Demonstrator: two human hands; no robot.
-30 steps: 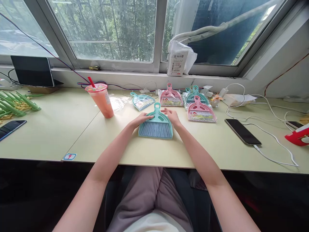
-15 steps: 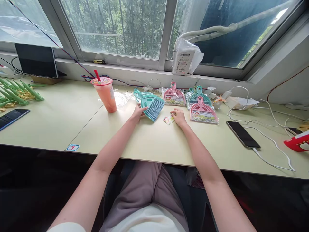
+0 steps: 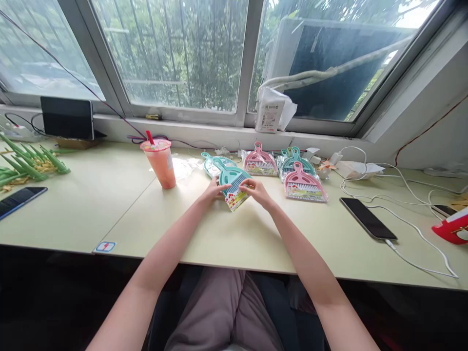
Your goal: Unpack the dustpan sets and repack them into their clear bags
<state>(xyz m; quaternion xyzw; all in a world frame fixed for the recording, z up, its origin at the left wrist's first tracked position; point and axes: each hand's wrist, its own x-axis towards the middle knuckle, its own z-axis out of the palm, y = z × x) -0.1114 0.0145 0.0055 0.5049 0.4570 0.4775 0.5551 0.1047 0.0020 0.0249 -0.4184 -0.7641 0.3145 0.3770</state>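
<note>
My left hand [image 3: 212, 189] is closed round the left edge of a teal hand brush [image 3: 229, 172], whose handle points away to the upper left. A printed card [image 3: 234, 200] with red and yellow-green patterns lies over the front of the bristles. Pinching that card at its upper right is my right hand [image 3: 256, 190]. Partly covered by the brush, another teal piece with a handle [image 3: 209, 164], probably a dustpan, is just behind it. Clear plastic wrapping [image 3: 185, 165] lies to the left.
Wrapped pink [image 3: 305, 184] and teal brush sets [image 3: 295, 160] stand at the right back. A drink cup with a red straw [image 3: 161, 165] is on the left. A phone on a charging cable [image 3: 367, 218] lies right, and a green plant-like bundle [image 3: 31, 158] far left.
My right hand has lifted the printed card off the table and brought it left against the bristles. The brush has turned more toward me, and the camera view has tilted up.
</note>
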